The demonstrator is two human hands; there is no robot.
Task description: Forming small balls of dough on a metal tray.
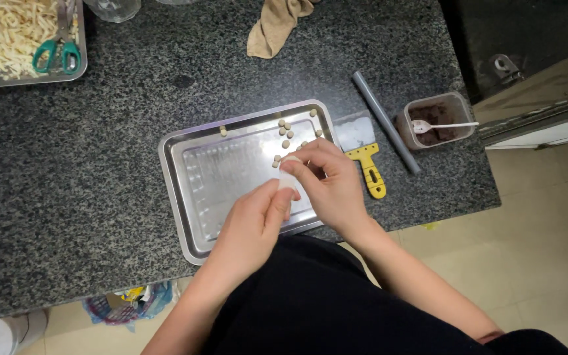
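Two bare hands meet over a steel tray [195, 197] on a dark speckled counter [100, 164]. At the far left corner sits another tray [80, 62] heaped with pale shredded strips [4, 33], and green-handled scissors [57, 56] lie on them. Moving right, the left hand [254, 220] hovers above the near edge of the steel tray, fingers curled closed, pinching the near end of a small white piece of dough [288, 176]. The right hand [327, 181] grips the far end of the same piece between thumb and fingertips, so the dough sits between both hands, just above the tray's right half. A scatter of small tan balls [285, 131] lies on the tray's far right part, with one more ball [223, 131] apart, near the far rim. A beige cloth [274, 23] is bunched at the far edge of the counter. Just right of the tray lies a yellow-handled scraper [368, 167], then a grey rod [386, 121] set diagonally. Farthest right stands a clear tub [458, 108] of brown filling with a white spoon [445, 125] in it.
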